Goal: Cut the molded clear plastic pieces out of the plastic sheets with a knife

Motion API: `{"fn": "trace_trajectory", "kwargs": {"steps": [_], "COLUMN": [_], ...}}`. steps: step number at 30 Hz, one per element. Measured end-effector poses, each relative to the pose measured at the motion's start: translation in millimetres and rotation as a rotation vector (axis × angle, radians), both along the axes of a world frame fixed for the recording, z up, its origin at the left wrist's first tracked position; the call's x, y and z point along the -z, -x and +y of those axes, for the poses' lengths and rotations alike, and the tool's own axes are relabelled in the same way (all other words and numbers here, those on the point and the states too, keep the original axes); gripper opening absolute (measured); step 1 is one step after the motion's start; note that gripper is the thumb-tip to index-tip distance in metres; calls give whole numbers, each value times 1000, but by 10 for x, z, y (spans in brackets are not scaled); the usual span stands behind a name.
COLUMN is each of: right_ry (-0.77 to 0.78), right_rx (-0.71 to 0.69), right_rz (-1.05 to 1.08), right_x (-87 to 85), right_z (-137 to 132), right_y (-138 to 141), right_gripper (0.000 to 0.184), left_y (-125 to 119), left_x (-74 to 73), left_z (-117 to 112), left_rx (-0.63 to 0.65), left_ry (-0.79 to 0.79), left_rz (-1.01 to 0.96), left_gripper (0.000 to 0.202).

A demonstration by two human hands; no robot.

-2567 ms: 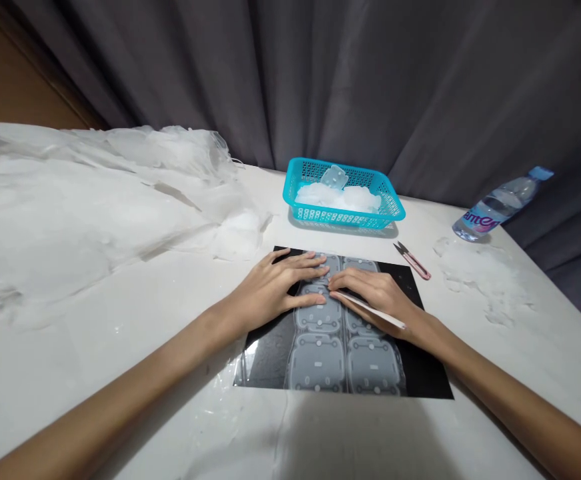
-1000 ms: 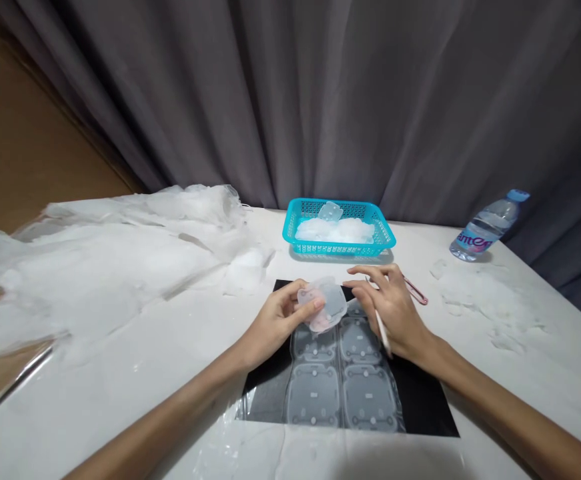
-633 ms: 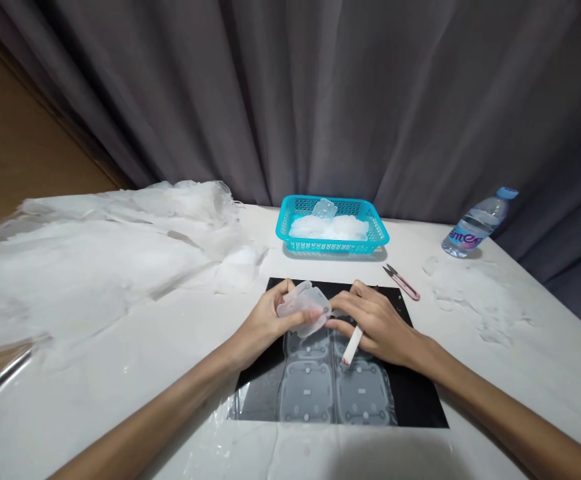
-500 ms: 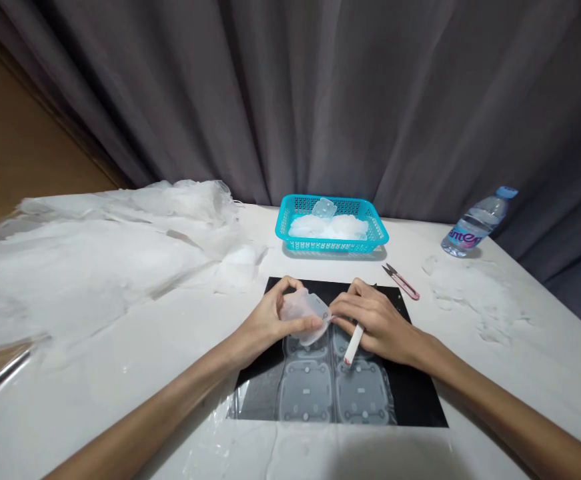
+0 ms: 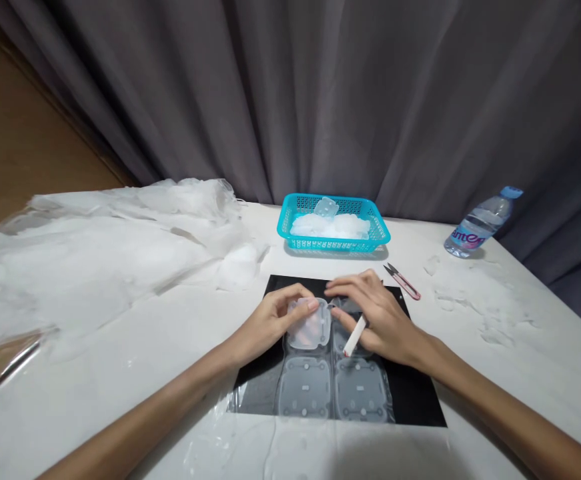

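My left hand (image 5: 283, 313) is closed on a translucent rounded-square plastic piece (image 5: 315, 333), thumb on top, fingers behind it. The piece lies over the upper left of a clear sheet of similar rounded squares (image 5: 306, 400) on a black mat (image 5: 417, 393). My right hand (image 5: 370, 310) is just right of the piece, thumb and forefinger parted near its edge. Tucked in that hand is a white stick (image 5: 354, 338) with red marks on its near end; its kind is not clear, as the palm hides its middle.
Behind the mat stands a blue basket (image 5: 335, 245) with white translucent pieces. Pink-handled thread snips (image 5: 404, 283) lie right of it, near a tilted-looking water bottle (image 5: 480, 227) and clear scraps (image 5: 490, 300). A heap of white filmy sheets (image 5: 110, 260) covers the left.
The plastic piece has been turned from tilted to nearly flat and square-on. My right thumb and forefinger have spread and come away from its edge.
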State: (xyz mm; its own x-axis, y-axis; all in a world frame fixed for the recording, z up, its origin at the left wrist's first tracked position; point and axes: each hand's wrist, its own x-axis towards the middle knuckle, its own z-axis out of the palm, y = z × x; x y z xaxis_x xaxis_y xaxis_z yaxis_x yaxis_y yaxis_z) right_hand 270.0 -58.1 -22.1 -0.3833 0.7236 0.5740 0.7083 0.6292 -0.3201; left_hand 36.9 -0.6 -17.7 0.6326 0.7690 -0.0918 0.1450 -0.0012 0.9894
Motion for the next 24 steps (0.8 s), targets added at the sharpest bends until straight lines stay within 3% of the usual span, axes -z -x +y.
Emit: {"fn": "trace_trajectory", "kwargs": {"steps": [3, 6, 9, 13, 17, 20, 22, 24], "right_ry": [-297, -384, -126, 298, 358, 447, 469, 433], "right_rx": [193, 175, 129, 190, 59, -66, -32, 72], "right_rz": [-43, -89, -76, -57, -50, -136, -219, -231], "right_x": [-32, -58, -66, -104, -186, -192, -162, -131], "right_z": [-54, -88, -97, -116, -153, -192, -213, -218], "right_y": [25, 33, 48, 84, 48, 1, -3, 16], "right_gripper": [21, 21, 17, 20, 7, 6, 10, 25], "left_y": [-25, -39, -37, -25, -9, -2, 1, 3], "left_x": [-8, -2, 21, 52, 52, 24, 6, 3], "left_z": [-28, -51, -54, -52, -55, -46, -34, -23], "left_rx": [-3, 22, 39, 21, 3, 5, -4, -13], "left_ry": [102, 231, 316, 387, 437, 454, 452, 442], "left_rz": [-65, -119, -179, -205, -155, -136, -132, -120], "left_gripper": [36, 34, 33, 33, 40, 43, 40, 38]}}
